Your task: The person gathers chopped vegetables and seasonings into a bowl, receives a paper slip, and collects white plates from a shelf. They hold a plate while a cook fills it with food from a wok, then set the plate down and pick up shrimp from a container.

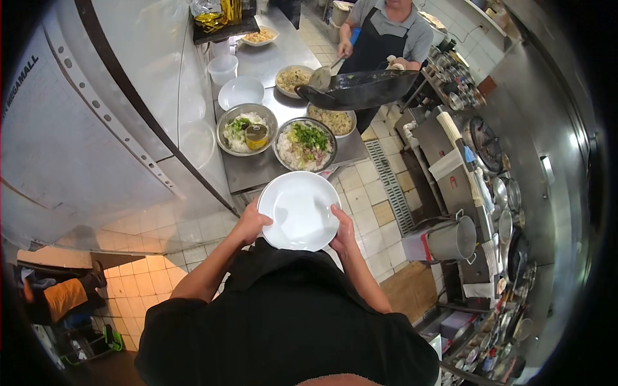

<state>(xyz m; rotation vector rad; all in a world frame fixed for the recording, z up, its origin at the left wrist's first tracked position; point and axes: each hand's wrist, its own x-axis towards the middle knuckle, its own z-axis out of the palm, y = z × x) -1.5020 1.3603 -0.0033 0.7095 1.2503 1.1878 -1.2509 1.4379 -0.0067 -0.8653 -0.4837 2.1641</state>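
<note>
A white bowl (301,209) is held level in front of my body, its inside bare. My left hand (251,222) grips its left rim with the thumb over the edge. On the right rim, my right hand (342,228) is closed the same way. Just beyond the bowl, on the steel table, stands a metal bowl of rice with chopped greens (306,145). To its left, another metal bowl (222,138) contains rice, greens and a yellow can (256,136).
Across the table a person in a dark apron (380,42) tilts a black wok (367,90) over bowls of fried rice (331,120), a ladle at its edge. A white bowl (241,93) stands at the table's left. Stoves and a large pot (454,238) line the right side.
</note>
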